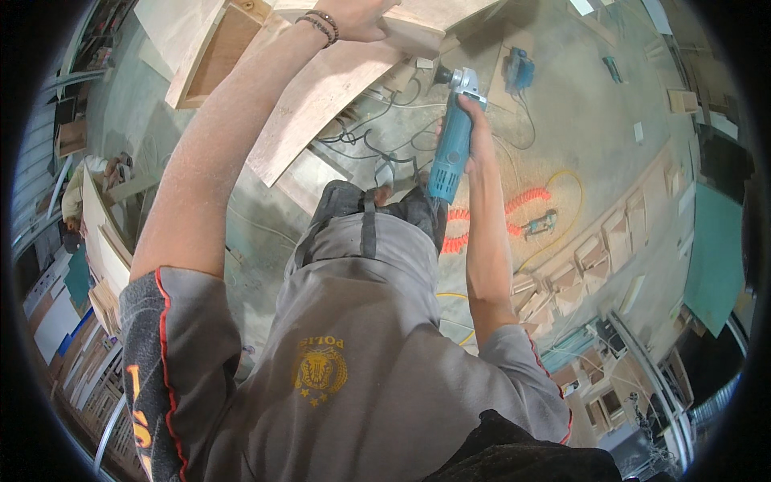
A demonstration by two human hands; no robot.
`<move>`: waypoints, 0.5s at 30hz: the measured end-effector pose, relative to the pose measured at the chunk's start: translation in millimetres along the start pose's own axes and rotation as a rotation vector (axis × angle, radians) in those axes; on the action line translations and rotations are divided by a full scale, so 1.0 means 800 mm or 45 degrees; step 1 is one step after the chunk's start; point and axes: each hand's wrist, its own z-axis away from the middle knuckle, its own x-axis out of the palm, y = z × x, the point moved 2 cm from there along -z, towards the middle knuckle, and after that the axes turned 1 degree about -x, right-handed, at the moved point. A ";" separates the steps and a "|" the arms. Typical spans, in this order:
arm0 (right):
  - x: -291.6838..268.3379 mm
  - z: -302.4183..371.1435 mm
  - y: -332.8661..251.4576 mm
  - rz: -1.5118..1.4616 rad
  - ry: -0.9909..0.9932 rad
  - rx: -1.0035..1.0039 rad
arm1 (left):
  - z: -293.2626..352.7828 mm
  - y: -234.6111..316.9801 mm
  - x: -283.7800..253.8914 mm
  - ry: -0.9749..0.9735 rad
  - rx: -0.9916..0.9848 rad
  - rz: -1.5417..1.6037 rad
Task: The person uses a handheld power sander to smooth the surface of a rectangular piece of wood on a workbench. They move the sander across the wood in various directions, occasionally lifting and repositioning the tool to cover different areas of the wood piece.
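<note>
My right hand (pixel 480 138) is wrapped around the teal body of an angle grinder (pixel 451 157). The grinder's silver head points away from me, with a dark round attachment at its left side. At the top edge of the view, my left hand (pixel 360 19), with beaded bracelets on the wrist, grips the edge of a pale wooden board (pixel 416 37); some fingers are cut off by the frame. Below that arm lies a broad plywood panel (pixel 309 104), part of an angled wooden assembly. The grinder's head is near the board, and I see a gap between them.
Dark cables (pixel 361 136) tangle on the floor beyond my feet. A blue power tool (pixel 520 71) lies on a board. An orange coiled air hose (pixel 526 198) leads to a small tool (pixel 540 224). Wooden pieces (pixel 590 261) line the right; another person (pixel 92 181) is at far left.
</note>
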 end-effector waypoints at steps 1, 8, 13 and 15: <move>0.000 0.002 0.001 -0.044 0.005 -0.001 | 0.001 0.000 0.001 0.022 0.009 -0.001; 0.015 0.015 -0.008 0.020 -0.058 -0.026 | 0.003 -0.003 0.006 0.042 -0.007 -0.007; 0.004 -0.001 -0.007 0.087 -0.042 -0.004 | 0.000 -0.001 0.003 0.025 -0.029 0.045; -0.003 -0.013 -0.003 0.076 -0.034 0.014 | -0.001 -0.002 0.004 -0.035 -0.038 0.006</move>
